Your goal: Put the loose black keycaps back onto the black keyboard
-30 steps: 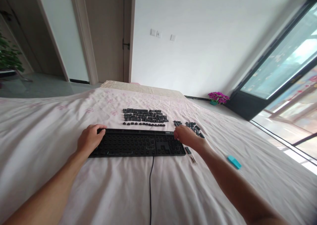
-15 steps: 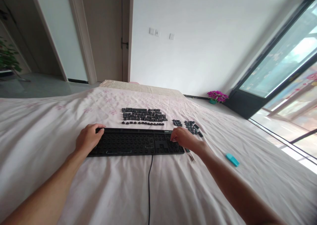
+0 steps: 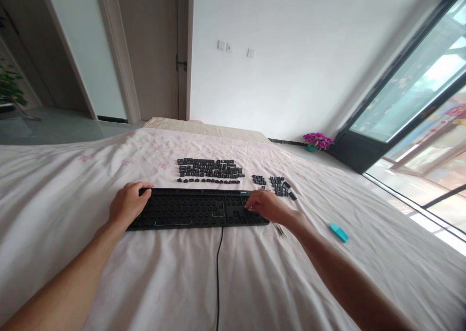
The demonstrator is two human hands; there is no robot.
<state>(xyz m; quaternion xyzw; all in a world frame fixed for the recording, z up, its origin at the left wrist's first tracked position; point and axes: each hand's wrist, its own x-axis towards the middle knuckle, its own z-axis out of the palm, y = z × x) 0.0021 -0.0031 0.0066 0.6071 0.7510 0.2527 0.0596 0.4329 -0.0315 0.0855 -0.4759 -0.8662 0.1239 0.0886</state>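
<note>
Black keyboard (image 3: pixel 198 208) w/ caps stripped, centre of pale floral bedsheet (image 3: pixel 65 195), left hand (image 3: pixel 127 206) curled on its left end, right hand (image 3: pixel 267 207) fingers bent on its right end, pinch unclear, loose keycaps (image 3: pixel 209 170) just beyond, teal object (image 3: pixel 338 232) to right, door (image 3: pixel 153 49) and white wall (image 3: pixel 276 54) behind, window (image 3: pixel 418 93) at right.

One keyboard (image 3: pixel 196 208), two hands, one teal block (image 3: pixel 338 232).

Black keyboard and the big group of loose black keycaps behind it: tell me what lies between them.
Head view: only bare pale floral bedsheet separates black keyboard from keycaps.
</note>
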